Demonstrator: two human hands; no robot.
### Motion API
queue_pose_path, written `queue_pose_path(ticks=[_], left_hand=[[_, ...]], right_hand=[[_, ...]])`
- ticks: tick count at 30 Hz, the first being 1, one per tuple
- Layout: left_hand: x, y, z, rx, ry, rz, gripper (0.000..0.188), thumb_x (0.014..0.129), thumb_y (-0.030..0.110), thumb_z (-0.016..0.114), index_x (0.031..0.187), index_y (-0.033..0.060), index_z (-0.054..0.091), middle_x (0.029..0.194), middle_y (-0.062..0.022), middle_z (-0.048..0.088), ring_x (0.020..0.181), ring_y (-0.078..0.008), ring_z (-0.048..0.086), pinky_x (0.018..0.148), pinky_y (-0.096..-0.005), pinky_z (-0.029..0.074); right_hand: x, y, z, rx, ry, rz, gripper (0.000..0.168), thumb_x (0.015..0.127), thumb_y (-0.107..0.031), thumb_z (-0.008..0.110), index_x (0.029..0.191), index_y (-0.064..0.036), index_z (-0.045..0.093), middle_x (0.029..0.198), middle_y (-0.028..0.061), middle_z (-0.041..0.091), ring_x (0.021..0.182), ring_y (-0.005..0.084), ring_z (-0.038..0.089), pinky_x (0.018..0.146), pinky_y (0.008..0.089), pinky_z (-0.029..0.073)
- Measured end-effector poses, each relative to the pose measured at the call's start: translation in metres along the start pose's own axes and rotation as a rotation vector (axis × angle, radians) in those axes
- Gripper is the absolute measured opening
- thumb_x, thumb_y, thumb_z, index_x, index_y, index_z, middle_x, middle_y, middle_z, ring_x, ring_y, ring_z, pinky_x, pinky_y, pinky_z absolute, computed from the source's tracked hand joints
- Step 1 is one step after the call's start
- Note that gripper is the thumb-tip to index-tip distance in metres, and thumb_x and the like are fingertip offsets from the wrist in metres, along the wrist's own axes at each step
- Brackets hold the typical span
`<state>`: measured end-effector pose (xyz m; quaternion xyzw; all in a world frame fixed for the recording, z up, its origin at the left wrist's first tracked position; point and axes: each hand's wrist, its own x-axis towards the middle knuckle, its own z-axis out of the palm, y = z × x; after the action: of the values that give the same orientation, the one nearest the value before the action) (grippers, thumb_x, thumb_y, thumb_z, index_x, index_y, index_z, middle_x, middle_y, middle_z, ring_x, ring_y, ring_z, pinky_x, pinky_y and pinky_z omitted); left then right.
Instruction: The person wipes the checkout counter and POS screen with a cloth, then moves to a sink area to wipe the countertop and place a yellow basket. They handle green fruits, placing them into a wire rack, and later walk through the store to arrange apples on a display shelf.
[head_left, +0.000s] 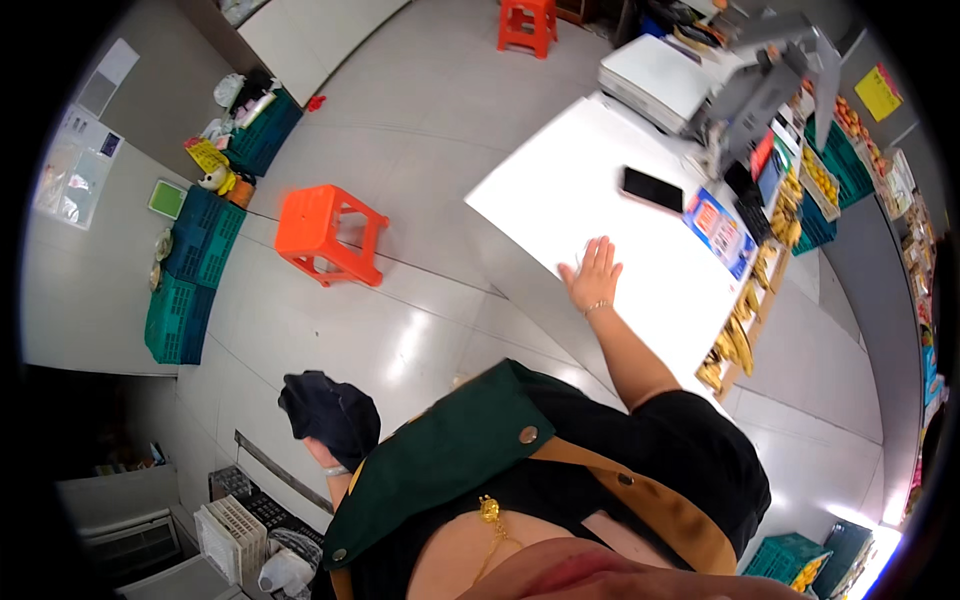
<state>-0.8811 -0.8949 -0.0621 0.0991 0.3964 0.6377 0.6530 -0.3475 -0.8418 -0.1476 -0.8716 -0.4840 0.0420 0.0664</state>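
My right hand (594, 279) lies palm down on the white countertop (555, 187), near its left edge, with the thumb spread and nothing held. Beyond its fingertips a smartphone (652, 190) with a dark screen lies on the counter. A blue printed sheet (720, 233) with writing is to the right of the hand. Low on the left, away from the counter, my left hand (321, 452) grips a bunched dark cloth (331, 414). The cloth covers most of the left fingers.
An orange plastic stool (322, 232) stands on the tiled floor left of the counter. Green crates (180, 315) line the left wall. At the counter's far end sit a weighing scale (656, 79) and a grey monitor (761, 112). Bananas (735, 341) run along its right edge.
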Motion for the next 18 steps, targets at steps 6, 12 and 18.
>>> queue_pose_path(ticks=[6, 12, 18], left_hand=[[0.134, 0.033, 0.141, -0.292, -0.538, -0.167, 0.044, 0.098, 0.038, 0.036, 0.133, 0.0134, 0.046, 0.133, -0.0034, 0.049, 0.121, -0.0217, 0.046, 0.102, -0.0411, 0.035], [0.261, 0.028, 0.237, -0.345, -0.548, -0.449, 0.037, 0.093, 0.038, 0.050, 0.117, 0.0104, 0.056, 0.116, -0.0068, 0.060, 0.107, -0.0222, 0.056, 0.095, -0.0373, 0.044], [0.384, 0.040, 0.253, -0.252, -0.457, -0.488, 0.047, 0.092, 0.044, 0.050, 0.122, 0.0081, 0.054, 0.123, -0.0101, 0.057, 0.115, -0.0247, 0.053, 0.102, -0.0396, 0.040]], right_hand=[[0.018, -0.098, 0.003, -0.073, -0.020, 0.022, 0.091, 0.084, -0.065, 0.043, 0.144, -0.001, 0.019, 0.152, 0.0195, 0.011, 0.141, 0.0346, 0.009, 0.109, 0.0567, 0.015], [0.063, -0.143, 0.000, -0.020, -0.019, -0.092, 0.085, 0.084, -0.053, 0.054, 0.143, -0.001, 0.022, 0.151, 0.0206, 0.013, 0.140, 0.0361, 0.011, 0.107, 0.0579, 0.017], [0.118, -0.173, 0.022, 0.019, -0.028, -0.280, 0.079, 0.081, -0.037, 0.060, 0.141, 0.001, 0.025, 0.149, 0.0213, 0.021, 0.139, 0.0371, 0.017, 0.106, 0.0583, 0.018]])
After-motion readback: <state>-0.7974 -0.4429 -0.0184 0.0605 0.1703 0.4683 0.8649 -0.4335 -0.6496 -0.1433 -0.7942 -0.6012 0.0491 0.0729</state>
